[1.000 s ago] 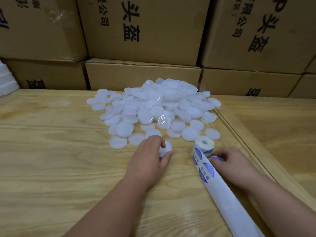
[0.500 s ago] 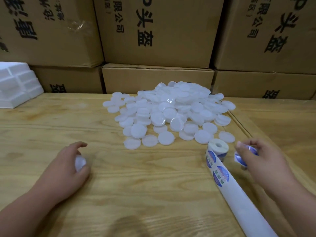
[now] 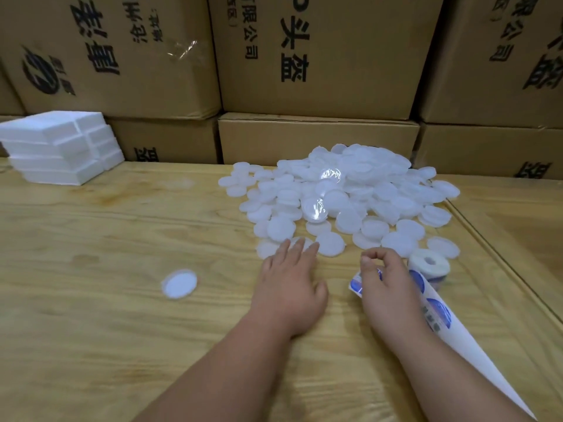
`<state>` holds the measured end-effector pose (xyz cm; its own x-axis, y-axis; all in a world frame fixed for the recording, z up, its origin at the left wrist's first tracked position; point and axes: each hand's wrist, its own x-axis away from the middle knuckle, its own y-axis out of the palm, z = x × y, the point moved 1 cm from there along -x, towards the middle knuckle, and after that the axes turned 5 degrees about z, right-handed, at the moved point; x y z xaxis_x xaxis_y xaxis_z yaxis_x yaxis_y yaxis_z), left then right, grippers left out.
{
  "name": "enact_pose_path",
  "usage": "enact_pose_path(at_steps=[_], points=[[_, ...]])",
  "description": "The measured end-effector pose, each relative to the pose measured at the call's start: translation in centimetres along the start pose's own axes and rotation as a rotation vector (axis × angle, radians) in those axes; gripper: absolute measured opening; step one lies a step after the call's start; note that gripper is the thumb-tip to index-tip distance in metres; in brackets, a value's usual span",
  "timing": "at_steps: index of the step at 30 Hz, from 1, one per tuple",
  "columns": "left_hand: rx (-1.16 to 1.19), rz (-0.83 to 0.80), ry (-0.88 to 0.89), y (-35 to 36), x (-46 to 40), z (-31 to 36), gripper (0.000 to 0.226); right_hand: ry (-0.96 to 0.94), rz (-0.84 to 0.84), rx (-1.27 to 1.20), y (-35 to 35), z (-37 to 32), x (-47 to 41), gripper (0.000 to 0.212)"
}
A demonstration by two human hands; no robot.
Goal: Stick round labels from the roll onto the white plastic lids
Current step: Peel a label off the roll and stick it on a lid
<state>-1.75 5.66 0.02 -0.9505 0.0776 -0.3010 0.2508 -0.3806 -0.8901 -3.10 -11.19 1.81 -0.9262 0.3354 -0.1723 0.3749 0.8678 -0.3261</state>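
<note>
Left hand (image 3: 291, 287), right hand (image 3: 385, 287) bare; forearms bare too (sleeve edges out of frame).

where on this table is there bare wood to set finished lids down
Bare wood lies left of the left hand, around the lone white plastic lid, up to the white foam blocks. The near edge under the forearms is bare too. It is crowded at the pile of white round lids and by the label roll beside the right hand.

A single head-worn wide-angle view looks forward and down, close over the pale wooden tabletop (image 3: 91, 330), with both forearms entering from the bottom edge and stacked brown cardboard boxes (image 3: 320, 56) closing the background.
</note>
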Motion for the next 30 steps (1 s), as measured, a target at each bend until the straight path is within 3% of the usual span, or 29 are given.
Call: enact_pose_path(at_steps=[3,10,14,17,19,24,30], points=[[-0.039,-0.017,0.008,0.4,-0.5,0.1,0.058,0.018,0.000,0.016,0.5,0.0,-0.5,0.009],[0.038,0.207,0.001,-0.4,0.9,0.0,0.044,-0.016,-0.003,-0.145,0.6,0.2,-0.5,0.022],[0.013,0.172,-0.022,-0.1,0.6,0.1,0.038,0.041,-0.075,-0.210,0.4,0.7,-0.8,0.023],[0.043,0.192,-0.065,0.1,0.5,0.2,0.020,0.095,-0.038,-0.259,0.4,0.7,-1.0,0.010],[0.097,0.171,-0.072,0.2,0.5,0.2,0.015,0.100,-0.004,-0.242,0.5,0.6,-1.0,0.014],[0.554,0.120,-0.063,-1.2,0.9,0.3,0.018,-0.012,-0.029,-0.206,1.2,0.1,-0.6,0.027],[1.247,0.120,-0.275,-1.7,0.4,1.2,0.014,-0.076,0.008,-0.260,1.5,0.0,-1.3,0.023]])
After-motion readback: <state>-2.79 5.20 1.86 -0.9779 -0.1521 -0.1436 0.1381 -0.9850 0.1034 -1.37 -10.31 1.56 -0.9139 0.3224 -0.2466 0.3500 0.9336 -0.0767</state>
